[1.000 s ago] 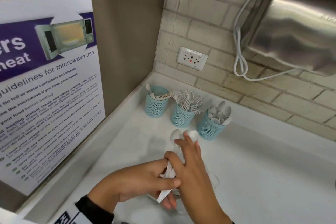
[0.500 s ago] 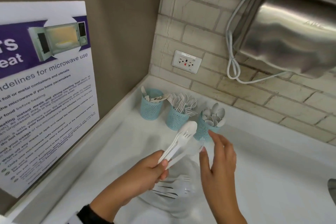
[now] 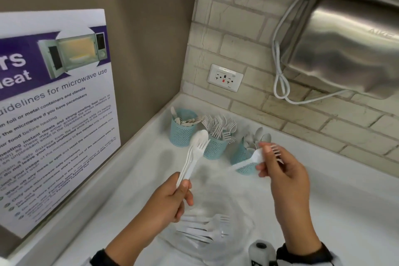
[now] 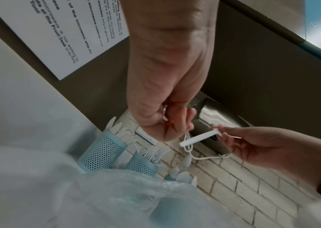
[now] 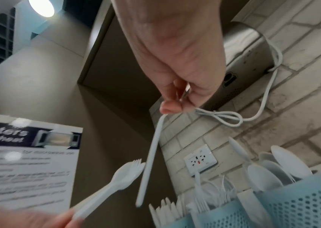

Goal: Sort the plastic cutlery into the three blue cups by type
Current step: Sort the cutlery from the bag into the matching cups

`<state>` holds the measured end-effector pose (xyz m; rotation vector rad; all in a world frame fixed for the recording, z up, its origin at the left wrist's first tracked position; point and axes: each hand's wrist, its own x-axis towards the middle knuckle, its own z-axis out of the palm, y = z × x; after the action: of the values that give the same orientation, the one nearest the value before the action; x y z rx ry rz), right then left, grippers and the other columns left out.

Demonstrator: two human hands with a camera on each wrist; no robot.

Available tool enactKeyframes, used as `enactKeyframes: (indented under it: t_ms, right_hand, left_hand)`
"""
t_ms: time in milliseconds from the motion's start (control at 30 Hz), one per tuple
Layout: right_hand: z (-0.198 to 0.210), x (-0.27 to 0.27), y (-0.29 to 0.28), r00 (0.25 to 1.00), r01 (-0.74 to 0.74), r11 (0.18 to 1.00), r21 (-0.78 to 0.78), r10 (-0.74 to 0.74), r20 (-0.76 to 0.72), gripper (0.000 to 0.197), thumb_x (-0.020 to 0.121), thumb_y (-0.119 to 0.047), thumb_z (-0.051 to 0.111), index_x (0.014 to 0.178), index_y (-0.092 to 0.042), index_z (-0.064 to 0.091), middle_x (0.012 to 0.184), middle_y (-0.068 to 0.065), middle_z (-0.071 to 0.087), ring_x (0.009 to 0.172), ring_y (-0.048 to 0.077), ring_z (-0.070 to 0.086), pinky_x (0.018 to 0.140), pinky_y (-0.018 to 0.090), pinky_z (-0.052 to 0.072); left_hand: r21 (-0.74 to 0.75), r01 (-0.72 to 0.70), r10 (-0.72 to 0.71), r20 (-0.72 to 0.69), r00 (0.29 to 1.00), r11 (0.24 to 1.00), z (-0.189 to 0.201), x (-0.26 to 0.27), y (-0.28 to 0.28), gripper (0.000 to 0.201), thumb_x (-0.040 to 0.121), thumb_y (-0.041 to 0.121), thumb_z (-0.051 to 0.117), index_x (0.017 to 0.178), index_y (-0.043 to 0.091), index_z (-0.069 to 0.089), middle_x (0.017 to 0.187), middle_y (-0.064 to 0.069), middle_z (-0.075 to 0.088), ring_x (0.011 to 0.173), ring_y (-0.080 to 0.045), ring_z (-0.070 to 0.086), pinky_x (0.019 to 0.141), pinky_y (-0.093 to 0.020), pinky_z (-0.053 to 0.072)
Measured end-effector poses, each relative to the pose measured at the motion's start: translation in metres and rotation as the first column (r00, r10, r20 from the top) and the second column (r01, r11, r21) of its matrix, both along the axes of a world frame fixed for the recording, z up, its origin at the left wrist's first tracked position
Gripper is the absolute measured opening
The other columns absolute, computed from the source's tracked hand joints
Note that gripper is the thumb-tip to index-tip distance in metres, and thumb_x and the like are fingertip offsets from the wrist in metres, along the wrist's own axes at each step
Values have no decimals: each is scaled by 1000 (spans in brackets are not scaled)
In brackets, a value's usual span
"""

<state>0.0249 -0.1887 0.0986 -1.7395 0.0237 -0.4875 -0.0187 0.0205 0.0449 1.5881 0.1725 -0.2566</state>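
The left hand point(image 3: 170, 201) is gripping a small bundle of white cutlery point(image 3: 194, 153) by the handles, a spoon and a fork on top, raised above the counter point(image 3: 323, 211). The right hand point(image 3: 282, 170) is pinching a single fork point(image 3: 257, 155) near its head, tines pointing up past the fingers and handle slanting down to the left, in front of the spoon cup point(image 3: 244, 162). The knife cup point(image 3: 182, 130) and the fork cup point(image 3: 214, 146) are standing beside it along the tiled wall. More forks are lying in what seems to be a clear bag point(image 3: 207, 231) below the hands.
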Motion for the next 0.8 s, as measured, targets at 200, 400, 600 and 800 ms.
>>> enactKeyframes:
  t_ms: [200,400,600,800]
  right_hand:
    - [1,60,-7,986,136,989,-53,-130,104,23,98,-23,50,113,-23,68,97,3,72,85,11,71,81,24,53]
    - [-36,113,1,998,45,816,-577,-60,-7,30,96,-15,52,123,-15,65,110,17,62,101,27,59,86,16,33]
    - [-42,125,13,998,34,789,-613,-55,-16,35,94,-10,53,128,-13,61,117,16,63,109,26,58,75,6,24]
    - [-40,120,13,973,-195,738,-646,62,-222,38,100,-13,42,137,-8,49,124,13,63,116,29,57,101,27,39]
  left_hand:
    - [-100,-35,31,-39,999,994,-2,2,1,30,101,33,35,86,11,49,54,9,33,45,-6,25,43,-17,24]
    - [-129,-55,47,-64,997,990,0,3,-1,35,100,38,35,85,12,52,52,9,32,42,-6,24,41,-17,23]
    - [-127,-62,55,-56,997,990,-2,4,2,26,100,31,39,100,14,58,53,6,32,44,-8,22,42,-19,22]
    - [-127,-47,45,-20,999,991,-5,4,-2,20,99,30,42,102,22,60,54,5,40,43,-8,26,42,-19,25]
